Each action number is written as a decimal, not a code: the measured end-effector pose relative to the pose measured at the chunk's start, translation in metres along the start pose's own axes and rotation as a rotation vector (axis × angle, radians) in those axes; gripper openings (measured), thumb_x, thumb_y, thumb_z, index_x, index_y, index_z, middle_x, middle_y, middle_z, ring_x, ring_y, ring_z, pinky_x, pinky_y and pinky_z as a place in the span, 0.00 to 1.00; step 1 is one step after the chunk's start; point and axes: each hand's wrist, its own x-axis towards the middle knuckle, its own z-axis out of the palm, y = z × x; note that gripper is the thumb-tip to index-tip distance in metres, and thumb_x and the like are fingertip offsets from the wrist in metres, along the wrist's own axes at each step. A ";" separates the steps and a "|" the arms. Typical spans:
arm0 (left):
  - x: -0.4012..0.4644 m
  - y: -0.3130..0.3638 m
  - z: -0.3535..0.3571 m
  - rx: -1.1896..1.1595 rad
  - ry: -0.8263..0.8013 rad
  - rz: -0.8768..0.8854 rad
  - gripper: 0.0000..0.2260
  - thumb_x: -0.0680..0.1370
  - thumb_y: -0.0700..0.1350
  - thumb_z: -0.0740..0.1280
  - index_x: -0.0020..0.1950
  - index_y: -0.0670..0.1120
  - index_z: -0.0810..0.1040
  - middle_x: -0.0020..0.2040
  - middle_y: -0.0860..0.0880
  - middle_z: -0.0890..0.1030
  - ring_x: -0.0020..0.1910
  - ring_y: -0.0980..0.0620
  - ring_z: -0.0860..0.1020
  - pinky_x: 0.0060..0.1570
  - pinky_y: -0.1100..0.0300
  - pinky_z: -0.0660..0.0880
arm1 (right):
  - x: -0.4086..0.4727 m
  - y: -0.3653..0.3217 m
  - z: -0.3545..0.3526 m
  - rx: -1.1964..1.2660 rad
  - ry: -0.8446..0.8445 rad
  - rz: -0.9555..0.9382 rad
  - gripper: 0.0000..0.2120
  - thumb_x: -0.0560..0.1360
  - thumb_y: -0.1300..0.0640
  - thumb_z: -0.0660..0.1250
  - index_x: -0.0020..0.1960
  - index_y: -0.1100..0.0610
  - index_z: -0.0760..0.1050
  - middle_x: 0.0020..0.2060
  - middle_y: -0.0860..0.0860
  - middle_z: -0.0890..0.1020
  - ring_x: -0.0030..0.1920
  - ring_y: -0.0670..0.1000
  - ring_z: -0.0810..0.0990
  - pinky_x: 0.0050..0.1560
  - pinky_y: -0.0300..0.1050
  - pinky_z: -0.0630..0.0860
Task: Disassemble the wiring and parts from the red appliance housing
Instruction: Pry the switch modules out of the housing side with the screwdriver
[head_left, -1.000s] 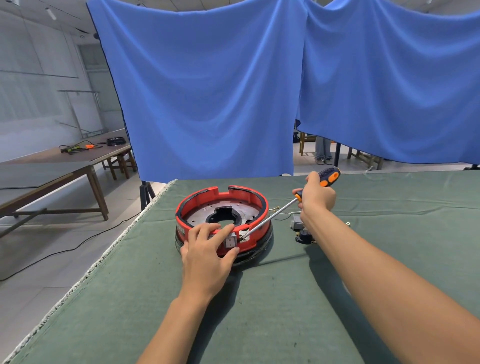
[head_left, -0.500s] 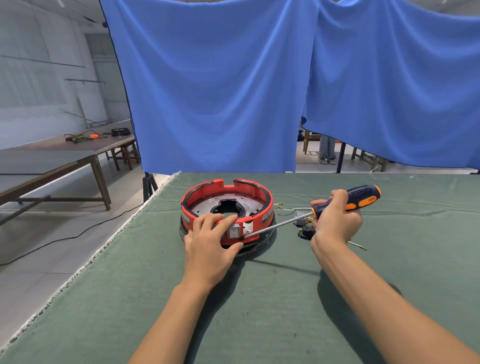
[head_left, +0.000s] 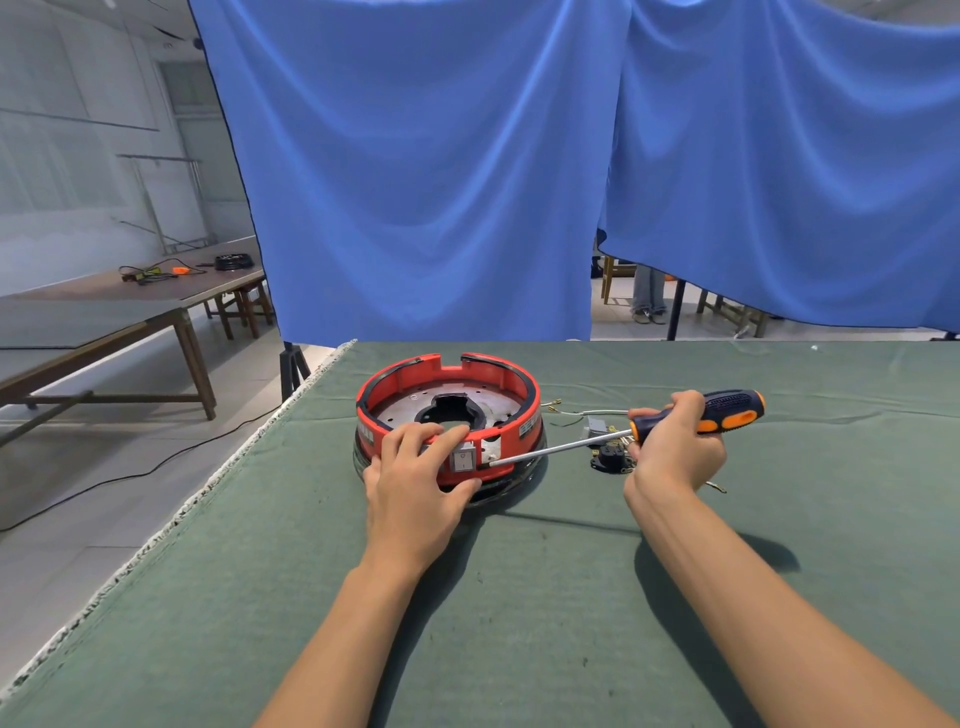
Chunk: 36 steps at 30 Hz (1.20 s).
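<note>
The left hand (head_left: 415, 491) covers part of the red housing (head_left: 524, 431)'s near wall, the right hand (head_left: 675, 452) hides much of the loose wiring (head_left: 576, 413) and black part (head_left: 608, 461), whose details are too small to tell.

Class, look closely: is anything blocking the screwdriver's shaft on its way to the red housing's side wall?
Nothing visible. The blue-and-orange-handled screwdriver, gripped by the right hand, reaches the round red plastic housing beside the white rocker switch; the left hand sits left of it.
</note>
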 end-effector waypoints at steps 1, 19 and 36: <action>0.000 0.000 0.000 0.002 -0.002 0.001 0.25 0.68 0.50 0.75 0.65 0.57 0.75 0.59 0.54 0.74 0.64 0.54 0.64 0.59 0.43 0.68 | 0.001 0.000 -0.001 0.004 0.007 0.009 0.06 0.71 0.55 0.63 0.38 0.56 0.68 0.26 0.54 0.79 0.18 0.47 0.70 0.18 0.32 0.61; 0.002 0.003 0.002 -0.027 -0.001 -0.024 0.25 0.68 0.48 0.76 0.63 0.56 0.77 0.58 0.53 0.74 0.63 0.53 0.64 0.59 0.40 0.67 | 0.004 0.010 -0.001 0.010 0.102 0.088 0.06 0.72 0.54 0.61 0.40 0.57 0.70 0.25 0.52 0.78 0.20 0.47 0.72 0.19 0.34 0.63; 0.003 0.004 0.003 -0.036 -0.008 -0.035 0.24 0.68 0.48 0.76 0.63 0.57 0.77 0.58 0.53 0.74 0.62 0.54 0.63 0.60 0.42 0.66 | 0.015 0.012 0.018 -0.090 0.093 0.073 0.08 0.72 0.52 0.61 0.38 0.56 0.69 0.25 0.52 0.79 0.21 0.47 0.72 0.17 0.32 0.62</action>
